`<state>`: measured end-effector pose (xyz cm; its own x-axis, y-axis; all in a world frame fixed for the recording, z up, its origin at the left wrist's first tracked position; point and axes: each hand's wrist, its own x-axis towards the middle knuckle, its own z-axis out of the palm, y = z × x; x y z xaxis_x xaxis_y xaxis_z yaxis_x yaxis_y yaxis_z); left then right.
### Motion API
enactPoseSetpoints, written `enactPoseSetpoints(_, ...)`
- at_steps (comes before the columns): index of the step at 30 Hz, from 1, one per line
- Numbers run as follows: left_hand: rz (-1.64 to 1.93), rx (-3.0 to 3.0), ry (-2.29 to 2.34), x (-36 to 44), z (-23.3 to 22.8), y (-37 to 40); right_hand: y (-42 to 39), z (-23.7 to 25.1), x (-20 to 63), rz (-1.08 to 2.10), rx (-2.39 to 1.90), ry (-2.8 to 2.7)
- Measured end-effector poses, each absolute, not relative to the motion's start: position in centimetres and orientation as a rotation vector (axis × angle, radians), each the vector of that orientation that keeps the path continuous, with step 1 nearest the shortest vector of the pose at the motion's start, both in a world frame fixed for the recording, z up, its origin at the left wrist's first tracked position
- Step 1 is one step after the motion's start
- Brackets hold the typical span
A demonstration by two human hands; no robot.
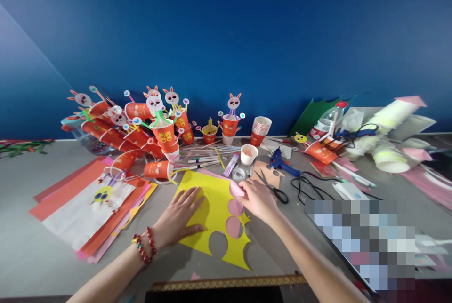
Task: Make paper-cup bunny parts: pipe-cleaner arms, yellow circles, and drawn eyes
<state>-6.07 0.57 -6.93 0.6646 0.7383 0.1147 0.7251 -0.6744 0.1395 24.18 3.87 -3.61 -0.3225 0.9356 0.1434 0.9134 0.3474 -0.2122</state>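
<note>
My left hand (181, 213) lies flat with fingers spread on a sheet of yellow paper (208, 195), whose right and lower edges have round cut-outs. Under it is a pink sheet (233, 227), showing through the holes and along the top edge. At the yellow sheet's upper right, my right hand (257, 198) pinches a curled-up edge of the pink paper between thumb and fingers; the fingertips are partly hidden. Black-handled scissors (271, 187) rest just right of that hand, over a peach sheet (259, 171) with cut-outs.
Red paper cups with rabbit faces (164, 134) crowd the back left. Colored sheets (81, 199) are piled at left. Clear tape (239, 174), a white cup (249, 154) and a blue glue gun (282, 164) with black cable stand behind. A pixelated area (360, 246) covers the lower right.
</note>
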Motion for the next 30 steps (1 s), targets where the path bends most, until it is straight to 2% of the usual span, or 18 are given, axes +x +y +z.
enactPoseSetpoints(7, 0.272, 2.794, 1.237, -6.2, -7.0, 0.5, 3.3, -2.7, 23.3, 0.283, -1.527, -2.156)
enactPoseSetpoints(12, 0.280, 2.787, 1.233, -6.3, -7.1, 0.5, 3.3, -0.4, 24.9, 0.187, -1.383, -1.875)
enactPoseSetpoints(15, 0.279, 2.771, 1.226, -6.3, -7.0, 0.5, 3.8, 0.9, 27.1, 0.246, -1.315, -1.706)
enactPoseSetpoints(18, 0.317, 2.707, 1.196, -6.2, -6.6, 0.6, 4.3, 1.6, 28.9, 0.426, -1.282, -1.495)
enactPoseSetpoints(21, 0.497, 2.541, 1.227, -5.9, -5.5, 0.7, 4.2, 1.4, 29.4, 0.740, -1.265, -1.316)
enactPoseSetpoints(25, 0.843, 2.029, 1.230, -5.2, -3.1, 1.0, 3.6, 0.4, 28.6, 1.085, -1.235, -1.218)
enactPoseSetpoints(30, 0.988, 1.397, 1.010, -4.2, -0.4, 1.5, 2.8, -0.9, 27.3, 1.255, -1.206, -1.261)
